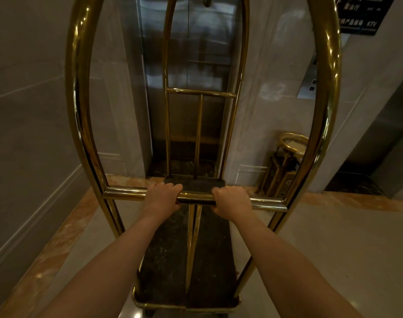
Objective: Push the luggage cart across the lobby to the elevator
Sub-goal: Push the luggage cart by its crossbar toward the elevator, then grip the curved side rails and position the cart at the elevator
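Observation:
The brass luggage cart [81,111] fills the middle of the head view, its arched frame rising on both sides and its dark carpeted deck [168,260] bare. My left hand [162,196] and my right hand [232,200] are both closed over the cart's near horizontal bar [124,193], close together at its middle. Straight ahead stands the elevator [207,53], its steel doors closed, with the cart's far end right at the threshold.
A grey wall [30,111] runs close along the left. A brass ashtray stand [285,161] sits against the wall right of the elevator. The call-button panel [310,86] is on the right wall, below a dark sign [361,14]. Another dark doorway [379,161] opens far right.

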`<state>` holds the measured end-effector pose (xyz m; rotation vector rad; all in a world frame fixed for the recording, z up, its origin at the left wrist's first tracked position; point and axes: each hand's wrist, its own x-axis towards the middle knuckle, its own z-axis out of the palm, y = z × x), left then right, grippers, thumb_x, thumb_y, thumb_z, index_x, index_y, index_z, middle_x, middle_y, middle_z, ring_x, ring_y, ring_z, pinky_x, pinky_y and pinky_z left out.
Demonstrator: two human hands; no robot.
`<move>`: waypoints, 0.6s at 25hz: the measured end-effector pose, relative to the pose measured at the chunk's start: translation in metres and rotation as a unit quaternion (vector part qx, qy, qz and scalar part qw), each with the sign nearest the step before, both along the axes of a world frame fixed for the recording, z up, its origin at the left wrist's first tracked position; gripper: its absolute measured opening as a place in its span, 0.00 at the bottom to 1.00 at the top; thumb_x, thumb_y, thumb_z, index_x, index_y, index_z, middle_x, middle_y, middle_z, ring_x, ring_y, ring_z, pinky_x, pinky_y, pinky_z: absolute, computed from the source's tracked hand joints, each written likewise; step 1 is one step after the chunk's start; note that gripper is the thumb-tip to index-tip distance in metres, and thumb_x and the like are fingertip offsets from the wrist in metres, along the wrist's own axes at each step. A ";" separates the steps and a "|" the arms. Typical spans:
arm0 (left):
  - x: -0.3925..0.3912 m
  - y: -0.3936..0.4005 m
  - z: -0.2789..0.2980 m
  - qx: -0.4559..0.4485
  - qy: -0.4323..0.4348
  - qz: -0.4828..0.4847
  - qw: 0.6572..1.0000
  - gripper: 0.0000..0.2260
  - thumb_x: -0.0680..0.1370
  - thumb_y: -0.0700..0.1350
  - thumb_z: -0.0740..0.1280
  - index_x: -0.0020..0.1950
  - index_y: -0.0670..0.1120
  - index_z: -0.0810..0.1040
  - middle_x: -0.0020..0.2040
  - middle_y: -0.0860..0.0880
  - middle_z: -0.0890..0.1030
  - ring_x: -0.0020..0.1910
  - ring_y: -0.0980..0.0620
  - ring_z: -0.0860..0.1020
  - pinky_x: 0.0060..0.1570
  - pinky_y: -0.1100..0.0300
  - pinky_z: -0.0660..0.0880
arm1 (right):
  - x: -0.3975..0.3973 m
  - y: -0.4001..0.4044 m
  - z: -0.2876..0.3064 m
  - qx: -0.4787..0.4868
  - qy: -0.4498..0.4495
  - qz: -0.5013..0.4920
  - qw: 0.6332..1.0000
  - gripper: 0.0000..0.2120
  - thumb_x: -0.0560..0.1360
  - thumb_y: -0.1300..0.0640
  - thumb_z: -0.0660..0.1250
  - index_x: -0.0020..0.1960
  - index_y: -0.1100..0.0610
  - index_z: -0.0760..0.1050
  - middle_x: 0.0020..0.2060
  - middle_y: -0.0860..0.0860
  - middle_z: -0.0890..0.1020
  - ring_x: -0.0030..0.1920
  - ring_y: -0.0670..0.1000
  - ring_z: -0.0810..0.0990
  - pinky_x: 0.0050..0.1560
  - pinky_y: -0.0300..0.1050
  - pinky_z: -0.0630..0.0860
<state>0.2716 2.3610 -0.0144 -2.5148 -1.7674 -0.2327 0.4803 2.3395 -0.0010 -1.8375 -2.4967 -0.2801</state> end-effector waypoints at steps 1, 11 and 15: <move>0.000 0.000 0.000 0.003 0.000 0.000 1.000 0.13 0.73 0.50 0.71 0.56 0.53 0.73 0.52 0.51 0.80 0.54 0.49 0.77 0.60 0.50 0.71 | 0.000 0.001 0.000 -0.001 0.002 0.001 1.000 0.10 0.76 0.48 0.67 0.52 0.53 0.74 0.37 0.48 0.76 0.35 0.50 0.76 0.37 0.45 0.73; 0.001 -0.005 0.002 0.009 -0.003 -0.001 1.000 0.12 0.74 0.50 0.70 0.56 0.52 0.74 0.52 0.51 0.80 0.53 0.49 0.77 0.59 0.49 0.72 | 0.003 0.003 -0.003 -0.001 0.001 0.001 1.000 0.11 0.75 0.47 0.68 0.52 0.52 0.74 0.39 0.49 0.79 0.36 0.50 0.78 0.38 0.46 0.75; 0.001 -0.006 0.000 0.022 -0.008 -0.007 1.000 0.12 0.74 0.49 0.70 0.56 0.52 0.74 0.53 0.50 0.79 0.54 0.49 0.77 0.57 0.52 0.71 | 0.005 0.003 -0.006 0.002 -0.006 0.003 1.000 0.11 0.75 0.46 0.68 0.52 0.52 0.74 0.39 0.49 0.79 0.37 0.51 0.78 0.38 0.47 0.76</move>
